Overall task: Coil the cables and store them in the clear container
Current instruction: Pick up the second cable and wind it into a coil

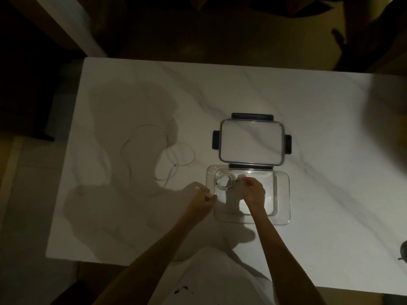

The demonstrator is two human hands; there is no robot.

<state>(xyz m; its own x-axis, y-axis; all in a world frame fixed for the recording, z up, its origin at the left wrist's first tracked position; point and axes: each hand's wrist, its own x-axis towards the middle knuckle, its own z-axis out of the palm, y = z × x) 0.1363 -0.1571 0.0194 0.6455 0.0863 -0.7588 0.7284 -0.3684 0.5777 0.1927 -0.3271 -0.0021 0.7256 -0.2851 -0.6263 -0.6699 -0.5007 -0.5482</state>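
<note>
Sprawling at centre left of the frame, a thin white cable (pixel 174 150) lay uncoiled in loose loops on the marble-patterned table (pixel 308 102); it looked light and limp, likely to spring open unless pinched where its loops cross. Just right of it, the left hand (pixel 201 202) rested at the near-left rim of the clear container (pixel 283 199), fingertips drawn together, though what they pinched, if anything, I could not tell. Inside the container's upper-left corner sat a coiled cable (pixel 224 181), small and tidy. The right hand (pixel 253 191) hovered within the container beside that coil, fingers curled and nearly closed, perhaps on the cable's end; blur hid it. Above the container lay its lid (pixel 251 142), flat, with dark latches. The tabletop seemed smooth and slick under dim, uneven light, with dark flooring beyond its far edge.
</note>
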